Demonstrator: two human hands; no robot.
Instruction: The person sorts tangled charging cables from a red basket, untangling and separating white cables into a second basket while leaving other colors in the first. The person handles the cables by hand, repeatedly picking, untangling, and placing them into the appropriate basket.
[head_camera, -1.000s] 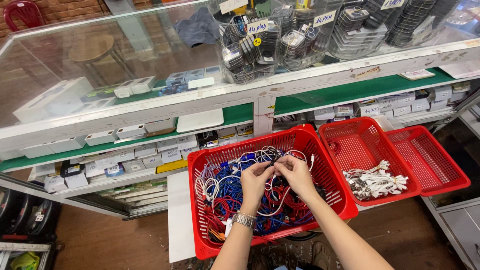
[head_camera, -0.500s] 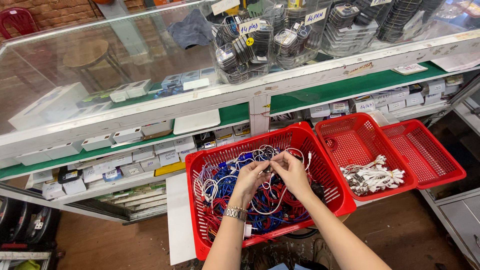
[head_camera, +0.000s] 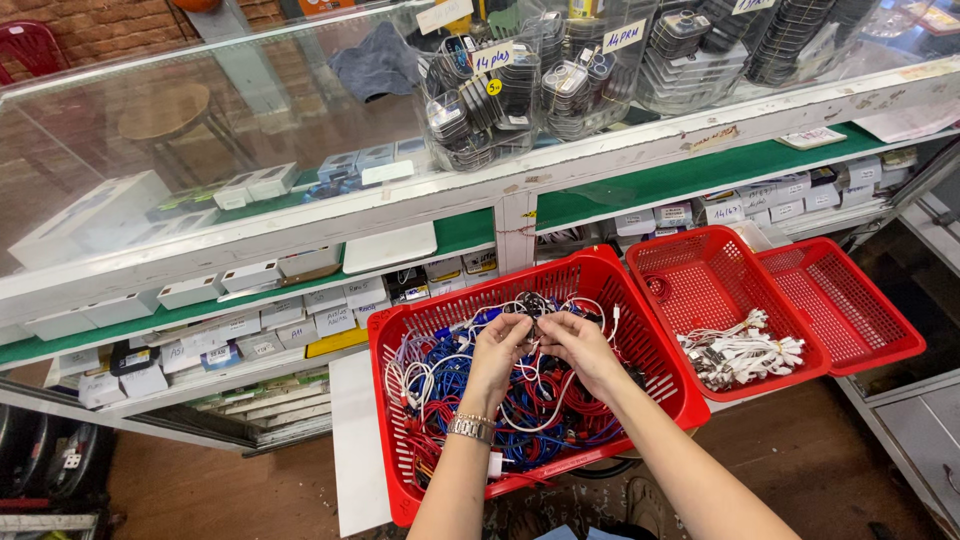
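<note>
Two hands meet over the big red basket (head_camera: 400, 440), the left hand (head_camera: 497, 352) and the right hand (head_camera: 578, 347) both pinched shut on one small coil of white cable (head_camera: 530, 312) held up between their fingertips, just above the heap and toward the basket's far edge. The coil sits right in the grip, caught by thumbs and forefingers on either side, with a loose white strand trailing down from it into the pile below; how tightly it is wound I cannot tell, since the fingers cover most of it. As for progress, I judge the sorting to be at an early stage: the tangle of blue, red and white cables (head_camera: 520, 415) fills most of the big basket from its near-left corner to its far-right corner, while the middle red basket (head_camera: 690, 275) beside it holds only a modest cluster of bundled white cables (head_camera: 742, 355) lying against its near-right corner. The third red basket (head_camera: 850, 310), tucked partly under the middle one on the right, shows bare mesh. A metal wristwatch (head_camera: 471, 428) rides the left wrist. Behind the baskets, the glass display counter (head_camera: 250, 150) and its green shelves of small white boxes (head_camera: 250, 275) stand untouched.
</note>
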